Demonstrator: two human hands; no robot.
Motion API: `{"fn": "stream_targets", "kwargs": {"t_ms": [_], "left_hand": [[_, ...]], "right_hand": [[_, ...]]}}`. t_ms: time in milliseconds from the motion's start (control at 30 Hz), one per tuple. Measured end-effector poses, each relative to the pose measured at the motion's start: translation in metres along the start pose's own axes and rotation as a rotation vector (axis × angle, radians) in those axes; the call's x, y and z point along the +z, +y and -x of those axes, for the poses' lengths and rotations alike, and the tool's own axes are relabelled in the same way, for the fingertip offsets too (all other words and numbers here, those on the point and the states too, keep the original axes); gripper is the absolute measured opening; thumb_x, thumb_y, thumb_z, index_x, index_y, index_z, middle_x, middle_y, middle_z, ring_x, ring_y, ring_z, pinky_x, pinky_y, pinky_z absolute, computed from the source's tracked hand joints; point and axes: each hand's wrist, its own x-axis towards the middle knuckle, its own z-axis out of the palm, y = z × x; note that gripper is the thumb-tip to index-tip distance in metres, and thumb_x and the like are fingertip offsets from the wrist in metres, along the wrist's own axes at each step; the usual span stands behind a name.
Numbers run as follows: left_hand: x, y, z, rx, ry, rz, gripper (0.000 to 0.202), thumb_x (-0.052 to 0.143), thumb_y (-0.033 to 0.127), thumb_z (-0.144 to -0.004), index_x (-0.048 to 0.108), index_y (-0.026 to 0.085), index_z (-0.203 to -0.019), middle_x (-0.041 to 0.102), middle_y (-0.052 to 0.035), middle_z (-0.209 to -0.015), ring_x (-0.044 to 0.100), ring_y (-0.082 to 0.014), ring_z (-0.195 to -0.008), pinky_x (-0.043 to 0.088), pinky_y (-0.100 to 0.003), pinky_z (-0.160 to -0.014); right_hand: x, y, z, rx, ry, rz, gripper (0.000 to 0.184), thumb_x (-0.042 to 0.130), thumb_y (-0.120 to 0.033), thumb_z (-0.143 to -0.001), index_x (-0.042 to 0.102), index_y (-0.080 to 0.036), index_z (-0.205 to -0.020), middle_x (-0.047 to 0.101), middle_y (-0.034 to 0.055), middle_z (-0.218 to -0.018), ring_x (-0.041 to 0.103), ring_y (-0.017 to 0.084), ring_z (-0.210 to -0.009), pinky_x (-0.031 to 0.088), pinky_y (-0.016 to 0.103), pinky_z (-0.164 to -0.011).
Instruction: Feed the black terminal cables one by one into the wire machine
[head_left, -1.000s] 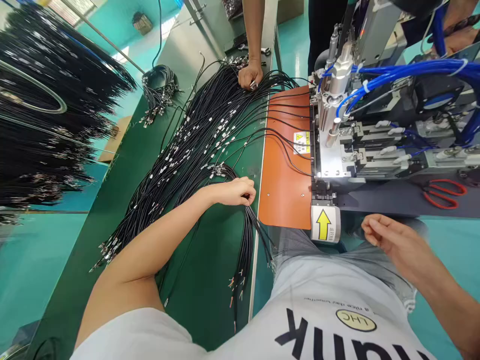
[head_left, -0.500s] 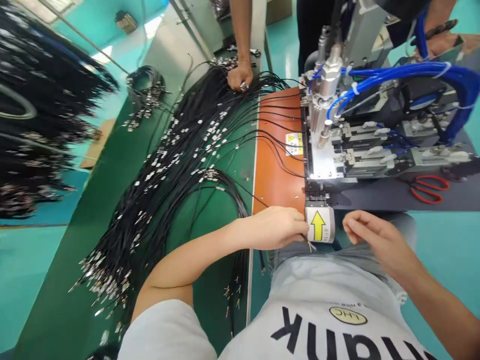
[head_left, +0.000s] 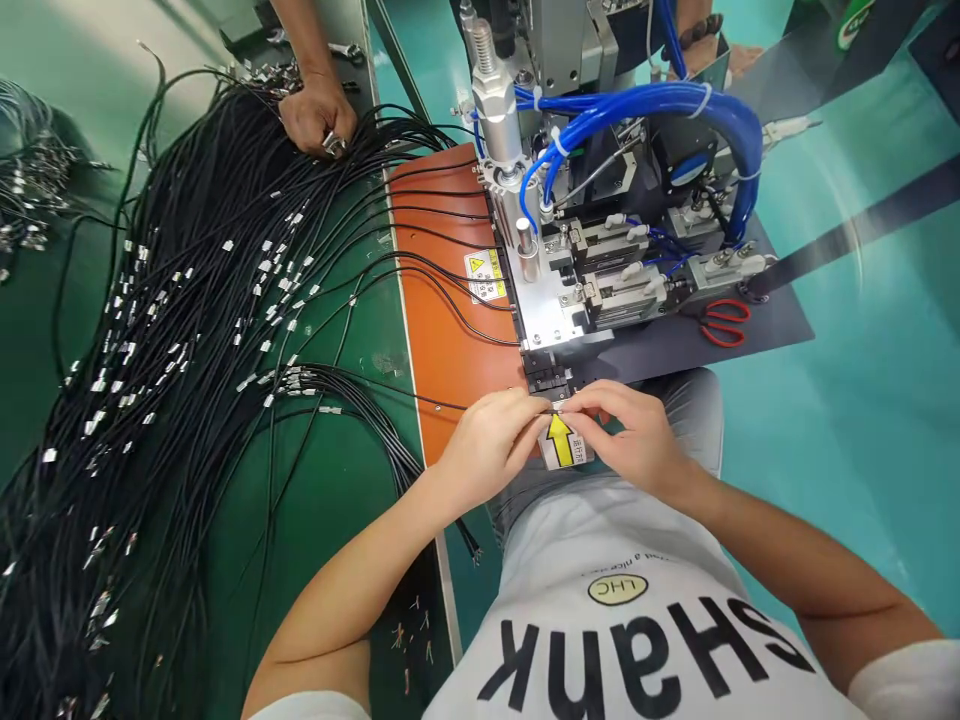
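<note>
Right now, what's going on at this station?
The person's left hand and right hand pinch the end of one black cable together at the front of the machine, just above the yellow arrow label. A heap of cables covers the green bench. At its far end a co-worker's hand grips some connectors.

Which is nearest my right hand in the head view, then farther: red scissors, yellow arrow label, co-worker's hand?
From the right hand:
1. yellow arrow label, just left of it
2. red scissors, up right
3. co-worker's hand, far upper left
</note>
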Motion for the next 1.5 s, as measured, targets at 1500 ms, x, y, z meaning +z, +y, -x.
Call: {"fn": "stream_targets", "kwargs": {"t_ms": [1500], "left_hand": [[0.019,0.01,-0.015,-0.354,0.208,0.802,0.02,0.071,0.034,-0.084,0.07,0.018,-0.095,0.068,-0.0042,-0.086,0.059,-0.0099,-0.062,0.051,-0.022,-0.053]], "right_hand": [[0.004,0.01,-0.004,0.366,-0.059,-0.407,0.014,0.067,-0.034,-0.088,0.064,-0.02,-0.085,0.062,-0.0008,-0.073,0.057,0.011,-0.058,0.047,0.026,-0.055]]}}
